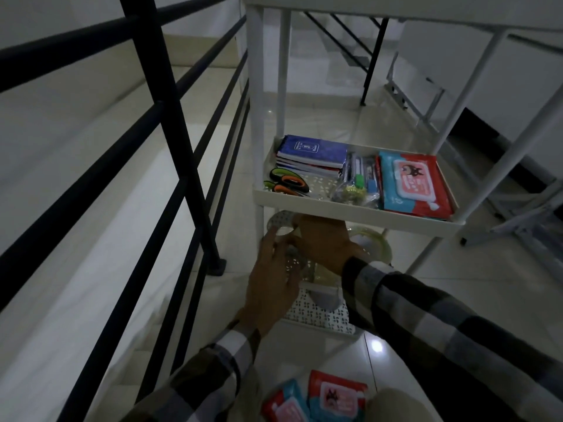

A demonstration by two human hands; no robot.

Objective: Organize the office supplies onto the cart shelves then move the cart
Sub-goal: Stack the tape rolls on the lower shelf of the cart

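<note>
Tiled floor [457,284] between railing [170,123], cart [350,208]

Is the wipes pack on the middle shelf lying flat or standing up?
Lying flat: the wipes pack rests label side up on the middle shelf.

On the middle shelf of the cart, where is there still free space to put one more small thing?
The middle shelf has one bare patch: front left-centre, between the scissors, the notebooks behind, and the bag of pens. The right side is filled by wipes packs.
</note>
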